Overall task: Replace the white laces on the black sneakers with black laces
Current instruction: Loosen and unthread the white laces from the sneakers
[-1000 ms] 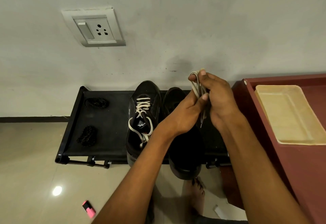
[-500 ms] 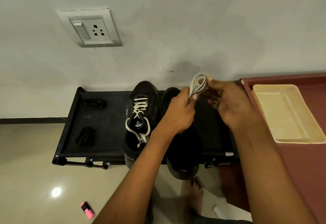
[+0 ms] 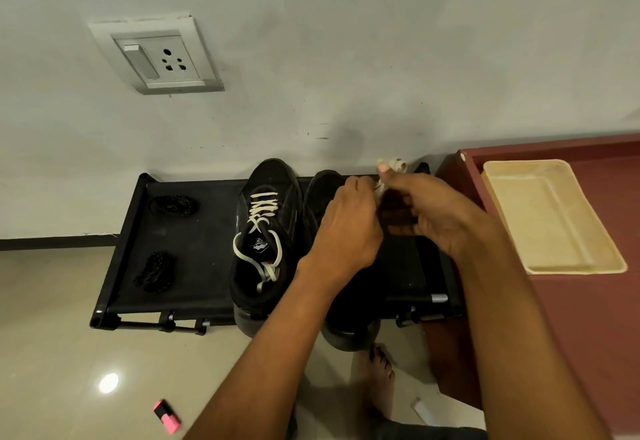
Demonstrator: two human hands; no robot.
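Observation:
Two black sneakers stand side by side on a black rack (image 3: 194, 266). The left sneaker (image 3: 266, 242) carries a loosened white lace. My arms hide most of the right sneaker (image 3: 322, 197), and no lace shows on it. A bundled white lace (image 3: 393, 171) is held above that shoe. My right hand (image 3: 429, 214) grips the bundle, its thumb on top. My left hand (image 3: 349, 228) pinches the lace close beside it. Two coiled black laces lie at the rack's left, one at the back (image 3: 173, 204) and one nearer me (image 3: 154, 271).
A maroon table (image 3: 588, 353) stands right of the rack with a cream tray (image 3: 550, 218) on it. The wall behind has a switch and socket plate (image 3: 156, 53). On the tiled floor lie a pink marker (image 3: 167, 416) and my bare foot (image 3: 379, 374).
The lace loop that stood up between my hands has been gathered into a small bundle. Both hands have moved to the right and slightly lower, toward the rack's back right corner.

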